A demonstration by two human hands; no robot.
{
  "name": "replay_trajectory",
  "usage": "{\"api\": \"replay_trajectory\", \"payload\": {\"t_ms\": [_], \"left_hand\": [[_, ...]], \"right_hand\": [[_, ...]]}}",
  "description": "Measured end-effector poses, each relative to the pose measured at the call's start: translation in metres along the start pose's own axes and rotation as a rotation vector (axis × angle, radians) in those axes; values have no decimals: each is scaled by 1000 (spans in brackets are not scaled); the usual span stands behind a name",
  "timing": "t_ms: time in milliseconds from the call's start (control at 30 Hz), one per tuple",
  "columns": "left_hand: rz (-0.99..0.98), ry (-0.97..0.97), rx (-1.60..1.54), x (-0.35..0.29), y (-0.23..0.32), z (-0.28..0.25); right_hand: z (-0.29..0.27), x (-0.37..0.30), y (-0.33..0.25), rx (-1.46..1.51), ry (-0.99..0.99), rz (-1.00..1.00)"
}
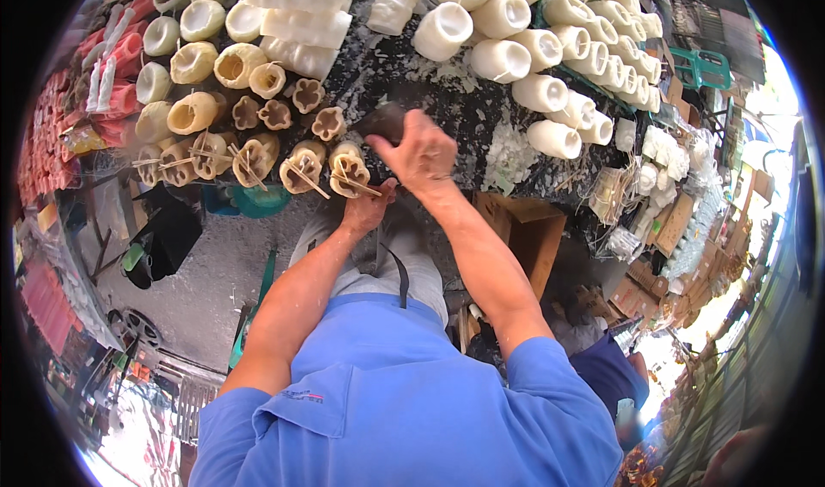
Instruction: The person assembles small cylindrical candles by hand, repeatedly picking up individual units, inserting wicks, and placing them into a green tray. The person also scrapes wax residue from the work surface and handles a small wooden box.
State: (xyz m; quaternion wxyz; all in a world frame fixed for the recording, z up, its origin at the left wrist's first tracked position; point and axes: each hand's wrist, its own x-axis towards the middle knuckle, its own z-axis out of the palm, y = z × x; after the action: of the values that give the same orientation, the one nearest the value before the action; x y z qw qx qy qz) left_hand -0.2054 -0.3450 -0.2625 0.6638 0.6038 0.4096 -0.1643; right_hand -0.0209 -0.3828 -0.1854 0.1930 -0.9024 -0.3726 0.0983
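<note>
My right hand (425, 152) is closed on a dark, blurred object (382, 124) above the table's near edge; its exact kind cannot be made out. Just below it, my left hand (366, 210) has its fingers drawn together by the end of a thin wooden stick. That stick lies across the mouth of a cream wax cup (348, 162) with a flower-shaped hollow. What the left fingertips hold, if anything, is hidden. More such cups with crossed sticks (255, 161) line the edge to the left. Behind them stand small brown flower-shaped pieces (275, 114).
Rows of white wax cylinders (541, 49) fill the right of the dark, wax-spattered table (387, 66). Round wax cups (202, 19) and wax slabs (301, 27) sit at the back left, pink pieces (125, 57) beyond. A wooden box (533, 238) stands under the table.
</note>
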Motion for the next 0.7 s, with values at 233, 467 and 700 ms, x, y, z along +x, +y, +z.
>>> {"api": "replay_trajectory", "payload": {"t_ms": [233, 467, 700], "left_hand": [[-9, 20, 43, 4, -6, 2], [-13, 21, 65, 5, -12, 1], [24, 31, 78, 10, -13, 1]], "right_hand": [[-17, 12, 16, -174, 197, 385], [-16, 13, 19, -87, 48, 477], [-70, -16, 70, -106, 179, 719]]}}
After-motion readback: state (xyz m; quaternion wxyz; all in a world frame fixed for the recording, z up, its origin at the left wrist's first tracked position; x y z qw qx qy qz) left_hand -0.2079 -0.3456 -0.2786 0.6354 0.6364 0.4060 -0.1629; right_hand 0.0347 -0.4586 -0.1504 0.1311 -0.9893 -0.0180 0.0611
